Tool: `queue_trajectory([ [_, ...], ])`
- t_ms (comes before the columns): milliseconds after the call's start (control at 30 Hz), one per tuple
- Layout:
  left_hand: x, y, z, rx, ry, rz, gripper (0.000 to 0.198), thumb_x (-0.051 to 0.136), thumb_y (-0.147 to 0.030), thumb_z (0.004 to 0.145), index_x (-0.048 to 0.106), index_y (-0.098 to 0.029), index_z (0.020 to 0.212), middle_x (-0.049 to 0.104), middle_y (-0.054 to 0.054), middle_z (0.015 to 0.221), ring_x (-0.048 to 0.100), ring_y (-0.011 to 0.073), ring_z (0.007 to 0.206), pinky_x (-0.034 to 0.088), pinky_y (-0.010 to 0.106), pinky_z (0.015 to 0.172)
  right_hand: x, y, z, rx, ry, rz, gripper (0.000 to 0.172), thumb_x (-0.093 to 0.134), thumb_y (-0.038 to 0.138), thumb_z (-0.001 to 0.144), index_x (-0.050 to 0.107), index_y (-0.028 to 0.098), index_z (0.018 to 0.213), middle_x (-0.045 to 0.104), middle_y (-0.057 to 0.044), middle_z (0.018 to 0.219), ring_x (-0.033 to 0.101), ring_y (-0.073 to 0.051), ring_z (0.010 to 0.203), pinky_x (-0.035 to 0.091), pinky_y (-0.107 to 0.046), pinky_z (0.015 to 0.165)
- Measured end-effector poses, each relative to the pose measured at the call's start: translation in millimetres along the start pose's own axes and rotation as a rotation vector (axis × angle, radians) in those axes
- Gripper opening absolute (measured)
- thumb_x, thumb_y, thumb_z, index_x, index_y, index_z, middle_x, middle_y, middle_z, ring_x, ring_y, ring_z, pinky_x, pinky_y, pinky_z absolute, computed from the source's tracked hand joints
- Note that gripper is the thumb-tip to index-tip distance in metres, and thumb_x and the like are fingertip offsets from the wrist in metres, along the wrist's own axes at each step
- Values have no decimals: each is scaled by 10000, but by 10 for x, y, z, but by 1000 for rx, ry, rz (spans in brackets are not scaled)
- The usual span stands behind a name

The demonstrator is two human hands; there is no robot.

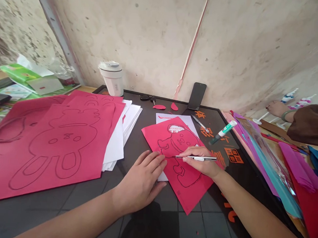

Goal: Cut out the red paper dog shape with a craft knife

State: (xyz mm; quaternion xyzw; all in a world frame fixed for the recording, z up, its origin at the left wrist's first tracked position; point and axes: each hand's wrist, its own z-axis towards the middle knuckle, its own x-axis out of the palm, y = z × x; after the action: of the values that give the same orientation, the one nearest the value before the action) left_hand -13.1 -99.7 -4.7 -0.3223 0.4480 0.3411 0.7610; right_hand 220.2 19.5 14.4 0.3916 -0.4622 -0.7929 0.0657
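Observation:
A red paper sheet (pixel 187 182) with a drawn cartoon figure, partly cut out, lies on the black cutting mat (pixel 168 221) over a white sheet (pixel 175 119). My right hand (pixel 203 162) rests on it, closed around a slim silver craft knife (pixel 197 157) whose tip points left onto the drawing. My left hand (pixel 140 183) lies flat with fingers stretched out, fingertips pressing the red sheet's left edge.
A stack of red sheets with drawn figures (pixel 51 140) over white paper lies at the left. A white cup (pixel 112 77), keys (pixel 148 97), a phone (pixel 197 95), a second knife (pixel 200 123) and a glue tube (pixel 223 132) lie behind. Coloured papers (pixel 281 167) lie right; another person's hand (pixel 278 108) is beyond.

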Motion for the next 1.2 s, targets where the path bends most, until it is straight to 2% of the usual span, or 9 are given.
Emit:
queue_trajectory([
  [100,8,26,16,86,76,16,446,427,-301,1005,471,-143,1421,464,110,1503,378,314,1410,293,544,1157,5,46,-16,-67,18,-62,166,611,253,887,767,207,918,757,-50,807,692,-166,698,546,-298,669],
  [233,45,55,14,100,162,26,478,410,-310,1015,412,-169,1471,391,90,1552,377,297,1418,308,515,1151,13,79,-43,-145,38,-146,174,591,221,902,758,216,950,750,-54,796,696,-171,693,548,-307,659],
  [400,72,52,6,92,141,27,475,392,-321,1025,406,-190,1481,398,86,1549,363,280,1429,284,499,1167,29,59,-49,-210,-1,-145,181,585,190,884,755,228,933,749,-45,788,691,-166,676,550,-298,622],
  [567,38,44,21,91,184,32,479,392,-321,1021,410,-164,1473,375,91,1559,369,299,1424,305,522,1148,32,54,-42,-269,-6,-184,191,573,168,864,750,211,923,728,-50,742,662,-160,640,537,-296,614],
  [900,40,52,12,83,168,22,477,386,-332,1026,406,-182,1478,379,82,1558,368,277,1427,282,495,1166,34,55,-54,-290,-24,-199,179,556,180,858,732,214,872,696,-43,696,630,-156,612,514,-289,588],
  [1033,43,46,19,68,196,19,480,375,-334,1029,400,-176,1482,356,74,1569,355,292,1433,277,515,1162,31,64,-60,-276,-17,-246,182,557,169,839,727,232,861,685,-30,682,628,-160,613,515,-301,588],
  [1200,47,49,20,60,187,4,472,358,-363,1035,416,-189,1471,377,69,1560,373,278,1424,283,492,1159,35,68,-69,-346,-29,-288,194,548,123,809,708,230,836,682,-26,669,620,-160,602,502,-293,572],
])
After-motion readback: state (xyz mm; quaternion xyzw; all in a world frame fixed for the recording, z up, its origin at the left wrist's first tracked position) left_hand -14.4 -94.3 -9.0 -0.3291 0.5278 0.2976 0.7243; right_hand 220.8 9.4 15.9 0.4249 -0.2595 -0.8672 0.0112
